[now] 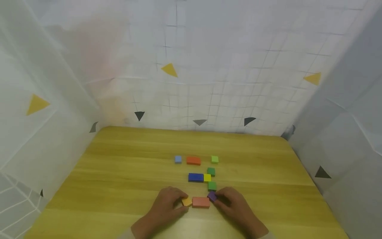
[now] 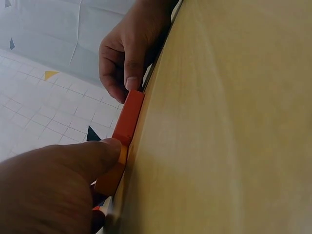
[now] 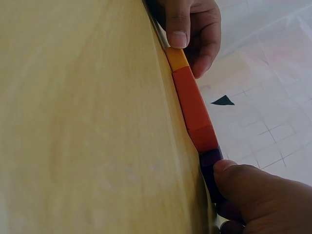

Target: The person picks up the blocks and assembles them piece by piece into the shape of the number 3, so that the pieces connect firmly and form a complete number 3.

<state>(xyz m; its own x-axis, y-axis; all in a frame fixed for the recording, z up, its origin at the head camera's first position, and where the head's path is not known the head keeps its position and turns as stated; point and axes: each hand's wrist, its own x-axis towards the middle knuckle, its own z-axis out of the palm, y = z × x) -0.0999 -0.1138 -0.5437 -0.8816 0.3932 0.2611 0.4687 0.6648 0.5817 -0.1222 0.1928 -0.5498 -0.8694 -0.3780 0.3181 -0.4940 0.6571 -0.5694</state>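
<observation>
My left hand [image 1: 167,206] pinches an orange-yellow block [image 1: 187,201] between thumb and fingers, at the left end of a salmon-red rectangular block [image 1: 201,202]. On the other side, my right hand [image 1: 235,205] pinches a small purple block [image 1: 212,196], turned at an angle near the red block's upper right corner. In the right wrist view the orange-yellow block [image 3: 177,59], red block [image 3: 193,105] and purple block [image 3: 211,168] form a line on the table. A green block [image 1: 212,186] lies just beyond the purple one.
Farther back lie a dark blue block [image 1: 195,177], a yellow block [image 1: 207,178] against its end and another green block [image 1: 211,171]. Behind them sit a light blue block [image 1: 178,159], an orange-red block [image 1: 193,161] and a light green block [image 1: 215,159]. Pale patterned sheets [image 1: 209,66] surround the wooden table [image 1: 119,166].
</observation>
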